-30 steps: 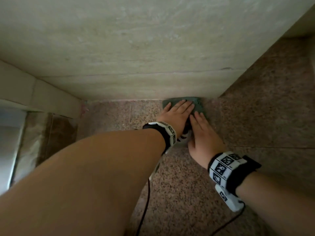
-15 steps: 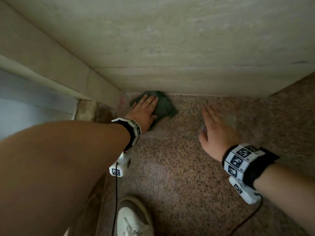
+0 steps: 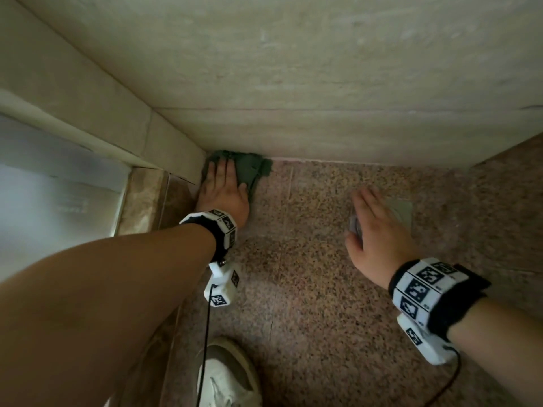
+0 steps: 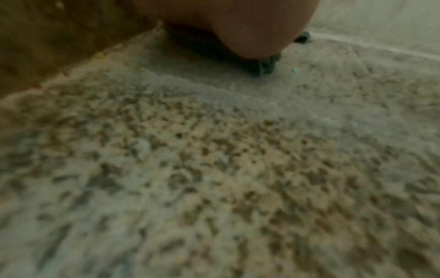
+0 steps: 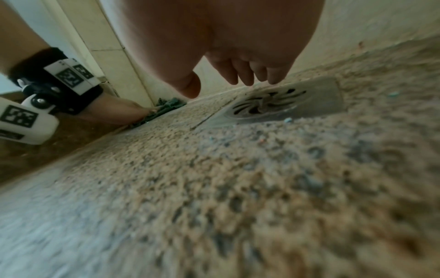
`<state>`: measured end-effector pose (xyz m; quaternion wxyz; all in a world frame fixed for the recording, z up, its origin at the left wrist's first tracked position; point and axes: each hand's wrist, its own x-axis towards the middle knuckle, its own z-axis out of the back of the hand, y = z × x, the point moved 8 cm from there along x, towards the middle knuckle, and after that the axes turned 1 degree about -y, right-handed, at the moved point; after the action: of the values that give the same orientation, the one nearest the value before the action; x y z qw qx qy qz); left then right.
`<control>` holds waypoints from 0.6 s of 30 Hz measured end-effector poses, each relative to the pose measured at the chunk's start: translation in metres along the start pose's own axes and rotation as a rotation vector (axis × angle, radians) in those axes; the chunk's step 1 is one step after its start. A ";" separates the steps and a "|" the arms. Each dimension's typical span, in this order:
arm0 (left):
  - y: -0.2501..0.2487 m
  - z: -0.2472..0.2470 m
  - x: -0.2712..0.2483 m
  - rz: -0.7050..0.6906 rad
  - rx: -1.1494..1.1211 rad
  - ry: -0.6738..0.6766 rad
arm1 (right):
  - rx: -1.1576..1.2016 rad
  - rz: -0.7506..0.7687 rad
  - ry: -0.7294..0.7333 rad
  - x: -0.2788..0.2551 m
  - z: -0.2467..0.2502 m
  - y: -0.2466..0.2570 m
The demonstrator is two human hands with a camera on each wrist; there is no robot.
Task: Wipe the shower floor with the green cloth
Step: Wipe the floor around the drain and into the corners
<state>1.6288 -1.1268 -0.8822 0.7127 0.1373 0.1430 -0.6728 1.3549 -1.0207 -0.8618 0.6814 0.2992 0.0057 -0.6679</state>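
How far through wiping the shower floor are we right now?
In hand: the left hand presses the crumpled green cloth flat into the far-left corner. The right hand hovers open over the square metal drain. Left: small specks lie on the speckled granite floor near the drain; no finished area is evident.

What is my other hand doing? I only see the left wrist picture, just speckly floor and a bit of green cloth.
Observer: Your right hand is open, fingers straight, holding nothing.
Operator: What's near it?
Observer: Its fingers are over a square metal floor drain with swirly slots.
Operator: Where's my cloth?
Observer: The crumpled green cloth is in the corner between two beige walls, with your left hand flat on it.
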 end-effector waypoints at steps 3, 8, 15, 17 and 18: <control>-0.003 0.001 -0.003 0.086 -0.037 -0.020 | 0.016 0.001 -0.002 -0.001 0.002 0.000; 0.002 -0.020 -0.042 0.131 0.012 0.033 | 0.021 0.021 0.004 -0.002 0.012 0.004; 0.012 -0.055 -0.129 -0.282 0.174 0.255 | 0.003 0.072 -0.006 -0.006 0.018 0.002; 0.004 -0.064 -0.144 -0.318 0.194 0.296 | -0.029 0.080 0.014 -0.010 0.013 0.001; -0.002 -0.066 -0.145 -0.327 0.208 0.302 | -0.051 0.084 0.019 -0.013 0.010 0.001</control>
<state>1.6176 -0.9681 -0.8864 0.5470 0.2839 0.1984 -0.7621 1.3504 -1.0134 -0.8483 0.7163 0.2880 0.0165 -0.6354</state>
